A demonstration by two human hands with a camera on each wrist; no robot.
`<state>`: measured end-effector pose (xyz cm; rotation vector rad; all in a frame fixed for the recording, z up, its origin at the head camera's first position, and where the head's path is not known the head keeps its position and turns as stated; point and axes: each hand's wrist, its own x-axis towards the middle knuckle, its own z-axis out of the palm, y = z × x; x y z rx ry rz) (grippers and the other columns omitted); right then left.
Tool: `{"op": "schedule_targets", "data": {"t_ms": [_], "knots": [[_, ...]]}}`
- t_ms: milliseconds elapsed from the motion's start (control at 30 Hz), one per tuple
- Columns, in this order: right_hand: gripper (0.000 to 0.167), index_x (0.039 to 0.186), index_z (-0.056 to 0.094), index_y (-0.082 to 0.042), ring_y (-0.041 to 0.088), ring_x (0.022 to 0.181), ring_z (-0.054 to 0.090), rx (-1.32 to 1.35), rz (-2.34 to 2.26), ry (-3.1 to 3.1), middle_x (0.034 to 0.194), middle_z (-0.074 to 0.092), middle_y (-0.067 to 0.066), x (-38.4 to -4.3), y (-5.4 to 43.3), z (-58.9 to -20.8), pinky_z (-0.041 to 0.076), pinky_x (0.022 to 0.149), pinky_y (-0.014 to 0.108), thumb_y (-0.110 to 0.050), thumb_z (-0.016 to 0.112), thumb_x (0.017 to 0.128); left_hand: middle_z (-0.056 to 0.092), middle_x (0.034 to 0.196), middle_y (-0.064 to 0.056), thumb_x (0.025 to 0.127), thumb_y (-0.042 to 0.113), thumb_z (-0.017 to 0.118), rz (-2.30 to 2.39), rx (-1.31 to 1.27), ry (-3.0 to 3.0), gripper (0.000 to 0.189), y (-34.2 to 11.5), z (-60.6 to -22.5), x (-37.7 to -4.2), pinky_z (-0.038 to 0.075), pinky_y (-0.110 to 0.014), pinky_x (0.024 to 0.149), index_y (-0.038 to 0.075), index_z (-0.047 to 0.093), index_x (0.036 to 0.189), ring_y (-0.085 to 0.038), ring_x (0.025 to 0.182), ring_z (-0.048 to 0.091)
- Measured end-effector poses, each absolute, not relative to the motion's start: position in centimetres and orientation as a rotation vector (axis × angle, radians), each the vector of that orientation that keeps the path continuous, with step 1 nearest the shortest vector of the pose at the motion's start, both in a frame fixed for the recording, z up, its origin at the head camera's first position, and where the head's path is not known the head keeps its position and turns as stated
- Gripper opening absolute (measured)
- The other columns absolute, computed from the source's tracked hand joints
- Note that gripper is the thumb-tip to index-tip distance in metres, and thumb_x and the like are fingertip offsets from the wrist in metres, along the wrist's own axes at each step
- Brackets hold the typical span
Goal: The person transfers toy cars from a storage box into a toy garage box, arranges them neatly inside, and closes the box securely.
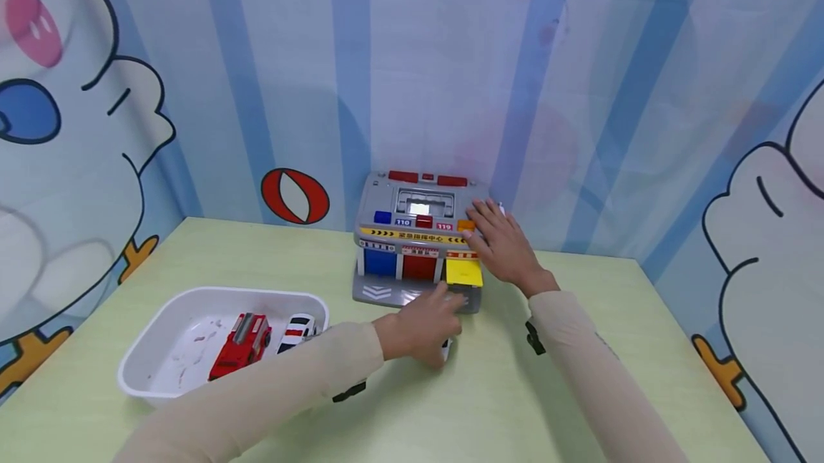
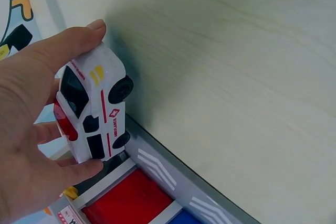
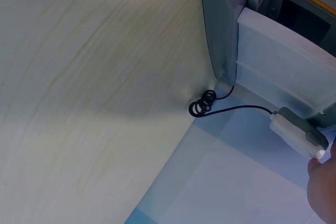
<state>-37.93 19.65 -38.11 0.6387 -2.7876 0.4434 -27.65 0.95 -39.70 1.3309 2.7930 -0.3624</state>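
Observation:
My left hand (image 1: 425, 325) pinches a white toy car (image 2: 94, 100) between thumb and fingers, just in front of the toy rescue station (image 1: 421, 237). Red and yellow marks and a red roof piece show on the car in the left wrist view; in the head view the hand hides most of it. My right hand (image 1: 505, 245) lies with extended fingers on the station's top right corner, by the orange button (image 1: 466, 225). Below that button the yellow door (image 1: 464, 273) is raised. The red door (image 1: 418, 267) and blue door (image 1: 380, 262) are down.
A white basin (image 1: 161, 316) at the left contains a red toy fire truck (image 1: 241, 345) and a white toy car (image 1: 297, 331). At the station's side, a white and grey handset (image 3: 298, 132) hangs on a coiled black cord (image 3: 203, 104). A printed curtain backs the table.

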Motion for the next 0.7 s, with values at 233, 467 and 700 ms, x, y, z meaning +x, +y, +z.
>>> {"op": "schedule_targets", "data": {"t_ms": [233, 467, 700], "knots": [[0.062, 0.158, 0.029, -0.015, 0.029, 0.157, 0.009, 0.645, 0.444, -2.789, 0.168, 0.021, 0.006, -38.0, 19.6, -38.1, 0.008, 0.126, 0.056, -0.048, 0.034, 0.106, 0.053, 0.145, -0.002, 0.077, 0.058, 0.078, -0.391, 1.340, 2.795, 0.050, 1.5, -40.1, -28.1, 0.045, -0.039, 0.111, 0.031, 0.074, 0.119, -0.024, 0.126, 0.049], [0.062, 0.158, 0.030, -0.015, 0.029, 0.157, 0.009, 0.651, 0.459, -2.789, 0.168, 0.022, 0.006, -38.0, 19.8, -38.1, 0.008, 0.126, 0.056, -0.048, 0.035, 0.106, 0.051, 0.149, -0.004, 0.077, 0.064, 0.076, -0.346, 1.335, 2.803, 0.058, 1.9, -40.7, -28.9, 0.045, -0.041, 0.111, 0.033, 0.070, 0.126, -0.025, 0.129, 0.050], [0.063, 0.158, 0.030, -0.015, 0.029, 0.157, 0.010, 0.657, 0.449, -2.781, 0.168, 0.022, 0.006, -38.1, 19.8, -38.1, 0.009, 0.126, 0.057, -0.049, 0.034, 0.106, 0.052, 0.150, -0.002, 0.077, 0.066, 0.074, -0.375, 1.387, 2.834, 0.065, 2.0, -41.0, -29.6, 0.043, -0.041, 0.114, 0.031, 0.066, 0.132, -0.023, 0.133, 0.051]]}}
